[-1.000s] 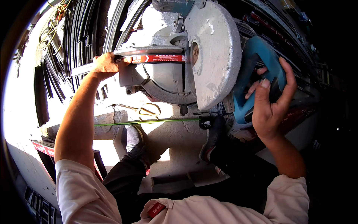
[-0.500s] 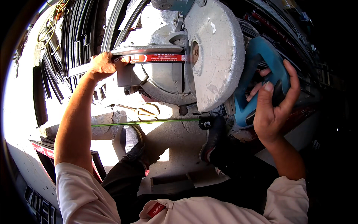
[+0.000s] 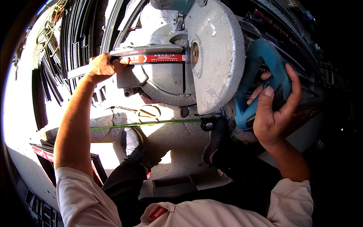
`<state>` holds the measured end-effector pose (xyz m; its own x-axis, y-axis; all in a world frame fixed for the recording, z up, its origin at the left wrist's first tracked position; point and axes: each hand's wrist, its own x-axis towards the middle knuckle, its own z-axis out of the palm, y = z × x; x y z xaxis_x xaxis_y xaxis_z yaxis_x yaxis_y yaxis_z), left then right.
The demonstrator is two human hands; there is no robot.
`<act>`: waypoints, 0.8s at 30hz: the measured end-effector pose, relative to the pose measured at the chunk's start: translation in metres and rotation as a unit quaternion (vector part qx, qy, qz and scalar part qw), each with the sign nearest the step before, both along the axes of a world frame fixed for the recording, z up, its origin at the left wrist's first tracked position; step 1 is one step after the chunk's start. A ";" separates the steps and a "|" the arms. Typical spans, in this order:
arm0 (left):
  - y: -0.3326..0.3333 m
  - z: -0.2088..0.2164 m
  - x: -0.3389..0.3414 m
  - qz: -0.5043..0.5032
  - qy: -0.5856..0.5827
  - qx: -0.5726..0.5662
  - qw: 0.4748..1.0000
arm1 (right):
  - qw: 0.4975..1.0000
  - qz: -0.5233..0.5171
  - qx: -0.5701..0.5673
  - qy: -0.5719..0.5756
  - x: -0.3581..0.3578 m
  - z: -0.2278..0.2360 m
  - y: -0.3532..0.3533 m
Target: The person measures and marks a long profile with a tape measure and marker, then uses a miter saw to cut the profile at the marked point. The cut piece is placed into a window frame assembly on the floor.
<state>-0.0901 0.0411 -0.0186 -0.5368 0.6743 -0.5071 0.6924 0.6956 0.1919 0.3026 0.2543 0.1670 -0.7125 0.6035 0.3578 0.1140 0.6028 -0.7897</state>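
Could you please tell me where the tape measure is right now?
In the head view, the black tape measure lies just right of centre, beside the toe of the right shoe, its green blade drawn out leftward.

Lit harshly from the left. Burnt out to near white over the floor (image 3: 22, 106) around the dark strips (image 3: 77, 38), with surface detail lost there. Sinks to almost solid black toward the right edge, pierced by one tiny point of light (image 3: 342, 129). Bright on the left hand (image 3: 101, 66), duller on the right hand (image 3: 272, 119). Shaded heavily between the shoes (image 3: 132, 143), save for a small bright patch (image 3: 166, 157). Swallowed almost whole in darkness at the trousers (image 3: 123, 179). Fairly crisp around the saw (image 3: 219, 60). Bowed toward the rim by the fisheye lens, with black corners and a bluish fringe at far left.
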 end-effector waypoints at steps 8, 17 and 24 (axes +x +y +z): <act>-0.003 -0.006 -0.002 0.003 0.008 0.042 0.999 | 1.000 0.015 0.006 0.002 0.002 -0.001 0.001; -0.002 0.015 0.010 0.036 -0.013 0.084 0.996 | 1.000 0.003 0.017 -0.016 0.002 -0.003 0.000; -0.008 0.019 0.006 -0.005 0.010 0.072 0.997 | 0.999 -0.028 -0.029 -0.027 0.006 0.001 -0.008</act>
